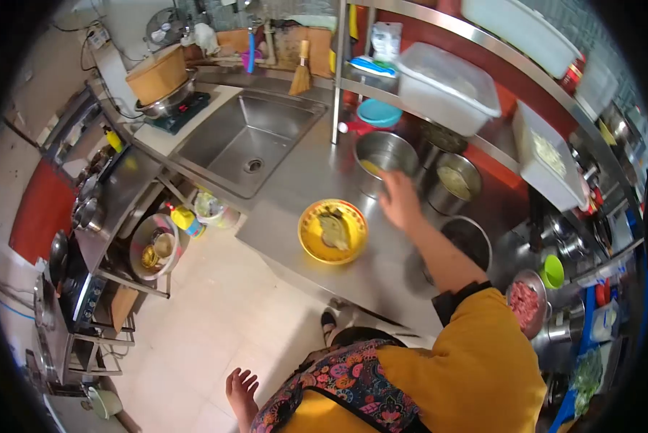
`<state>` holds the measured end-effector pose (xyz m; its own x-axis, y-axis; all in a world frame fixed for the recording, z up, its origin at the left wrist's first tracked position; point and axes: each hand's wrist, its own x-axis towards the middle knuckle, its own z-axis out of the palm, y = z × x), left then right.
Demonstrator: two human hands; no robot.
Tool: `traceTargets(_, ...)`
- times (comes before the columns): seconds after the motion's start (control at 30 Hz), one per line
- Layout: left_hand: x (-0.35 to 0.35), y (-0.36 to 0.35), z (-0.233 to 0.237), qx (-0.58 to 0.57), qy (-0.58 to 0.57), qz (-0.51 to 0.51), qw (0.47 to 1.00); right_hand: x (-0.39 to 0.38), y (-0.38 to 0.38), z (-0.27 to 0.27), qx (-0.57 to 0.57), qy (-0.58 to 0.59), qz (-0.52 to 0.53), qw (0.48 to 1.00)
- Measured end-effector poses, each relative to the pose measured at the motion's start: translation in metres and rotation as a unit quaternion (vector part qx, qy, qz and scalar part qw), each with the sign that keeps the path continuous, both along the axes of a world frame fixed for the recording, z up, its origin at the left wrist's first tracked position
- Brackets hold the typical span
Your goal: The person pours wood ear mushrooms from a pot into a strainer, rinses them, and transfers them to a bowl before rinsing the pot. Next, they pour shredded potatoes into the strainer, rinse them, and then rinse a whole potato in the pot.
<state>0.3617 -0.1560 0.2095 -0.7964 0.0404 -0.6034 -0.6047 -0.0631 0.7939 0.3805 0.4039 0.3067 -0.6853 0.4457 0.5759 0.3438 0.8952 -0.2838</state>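
My right hand point(397, 195) reaches across the counter, its stretched fingers right at the near rim of a round steel pot point(403, 148). Something yellow shows inside that pot. Left of this hand stands a yellow patterned bowl point(308, 244) with greyish-green, leaf-like pieces in it. A second steel pot point(460, 198) with pale contents is to the right of the hand, and a dark round pan point(475, 242) lies beside my forearm. Low in the view, my left hand point(243, 390) hangs over the floor with its fingers apart, holding nothing.
A steel sink point(244, 144) is set into the counter at the back left. Above the pots, a metal shelf carries a lidded plastic tub point(447, 86) and a white bin point(548, 155). At right sit a bowl of raw meat point(524, 302) and a green cup point(552, 272).
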Motion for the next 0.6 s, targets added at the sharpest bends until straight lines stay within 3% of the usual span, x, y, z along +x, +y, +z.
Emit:
traceTargets(0.1, -0.037, -0.015, -0.005, -0.001, 0.010, 0.014, 1.000, -0.061, 0.093, -0.005, 0.017, -0.035, -0.111, 0.993)
traceTargets(0.17, -0.067, -0.020, -0.004, -0.043, 0.012, 0.006, 0.999, -0.099, 0.141, -0.005, -0.031, -0.071, -0.221, 0.972)
traceTargets(0.27, -0.096, -0.065, -0.028, -0.055, 0.041, -0.097, 0.993, -0.151, 0.198, -0.014, -0.120, -0.182, -0.327, 0.919)
traceTargets(0.3, -0.110, -0.046, -0.002, -0.050, -0.031, 0.007, 0.998, -0.162, 0.207, -0.008, -0.158, -0.228, -0.317, 0.907)
traceTargets(0.33, -0.124, -0.045, 0.005, -0.066, -0.037, -0.001, 0.997, -0.176, 0.252, -0.049, -0.141, -0.231, -0.330, 0.904)
traceTargets(0.37, -0.137, -0.050, 0.008, -0.081, -0.045, -0.009, 0.996, -0.187, 0.260, -0.048, -0.193, -0.230, -0.361, 0.883)
traceTargets(0.4, -0.147, -0.058, 0.006, -0.093, -0.055, -0.018, 0.994, -0.194, 0.287, -0.073, -0.128, -0.232, -0.365, 0.893)
traceTargets(0.43, -0.161, -0.081, -0.008, -0.031, -0.069, -0.020, 0.997, -0.202, 0.287, -0.065, -0.160, -0.248, -0.373, 0.880)
traceTargets(0.5, -0.186, -0.051, 0.008, -0.137, -0.077, 0.002, 0.988, -0.206, 0.334, -0.106, -0.103, -0.269, -0.385, 0.877)
traceTargets(0.6, -0.239, 0.014, 0.045, -0.216, -0.043, -0.038, 0.975, -0.213, 0.308, -0.066, -0.163, -0.216, -0.432, 0.860)
